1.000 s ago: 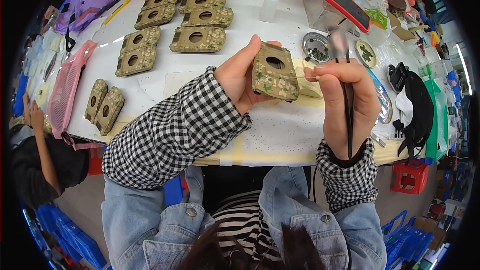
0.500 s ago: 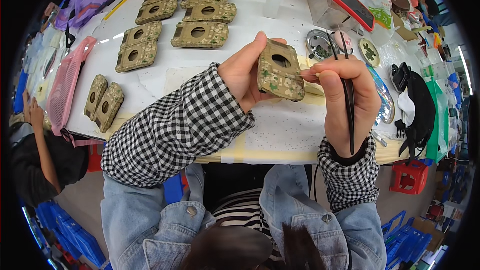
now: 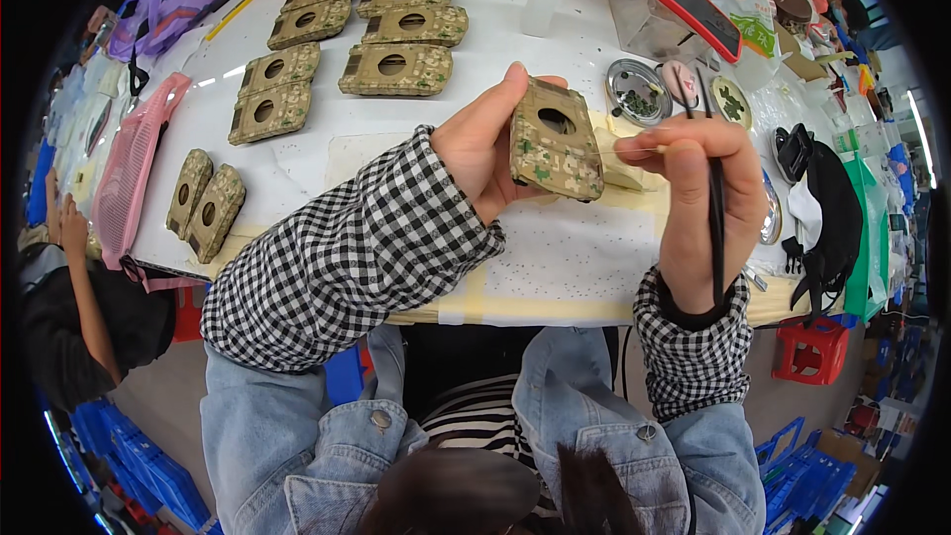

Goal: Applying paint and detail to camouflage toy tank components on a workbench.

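Note:
My left hand (image 3: 474, 147) grips a camouflage model tank hull (image 3: 560, 154) with a round hole in its top, tilted up over the table. To its right, my right hand (image 3: 731, 200) pinches a thin pale needle-like stick (image 3: 649, 149) between thumb and finger. The stick's tip lies close to the hull's right edge; whether it touches, I cannot tell. Tucked in the same hand are black tweezers (image 3: 718, 238), pointing away from me. Beyond the hand are a round metal tin (image 3: 634, 72) with small dark green bits and a pale round dish (image 3: 724, 89) with similar bits.
Several matching hulls (image 3: 396, 70) stand in rows at the back left, and a pair (image 3: 214, 213) lies nearer. A red-framed phone (image 3: 684, 2) leans at the back right beside a white bottle (image 3: 543, 5). A pink mesh basket (image 3: 134, 168) borders the left; a person sits there.
My right hand has drawn right, away from the hull, with the stick and tweezers. My left hand and the hull stay nearly still.

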Demonstrator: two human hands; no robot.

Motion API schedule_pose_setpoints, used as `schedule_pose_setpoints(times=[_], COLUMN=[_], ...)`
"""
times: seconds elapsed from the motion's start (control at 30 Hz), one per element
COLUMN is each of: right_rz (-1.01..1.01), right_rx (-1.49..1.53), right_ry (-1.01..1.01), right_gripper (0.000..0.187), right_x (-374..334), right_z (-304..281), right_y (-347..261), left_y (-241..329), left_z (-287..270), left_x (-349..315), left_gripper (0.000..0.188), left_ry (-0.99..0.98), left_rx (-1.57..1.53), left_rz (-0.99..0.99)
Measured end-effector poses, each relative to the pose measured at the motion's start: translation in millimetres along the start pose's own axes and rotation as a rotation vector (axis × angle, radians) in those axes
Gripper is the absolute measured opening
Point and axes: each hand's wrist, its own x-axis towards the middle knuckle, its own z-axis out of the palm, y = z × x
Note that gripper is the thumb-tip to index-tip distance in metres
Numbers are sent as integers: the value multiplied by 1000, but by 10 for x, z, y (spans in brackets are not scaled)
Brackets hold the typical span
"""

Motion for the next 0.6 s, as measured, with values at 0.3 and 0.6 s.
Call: schedule_pose_setpoints(times=[0.3,0.6], right_rz=[-222,-181], right_rx=[-781,-770], right_ry=[74,-42], right_gripper=[6,36], right_x=[-43,-108], right_z=[-377,-442], right_y=[215,212], left_y=[19,30], left_z=[-11,-6], left_x=[-5,-3], left_gripper=[49,51], left_ry=[38,57], left_rx=[46,75], left_rz=[48,69])
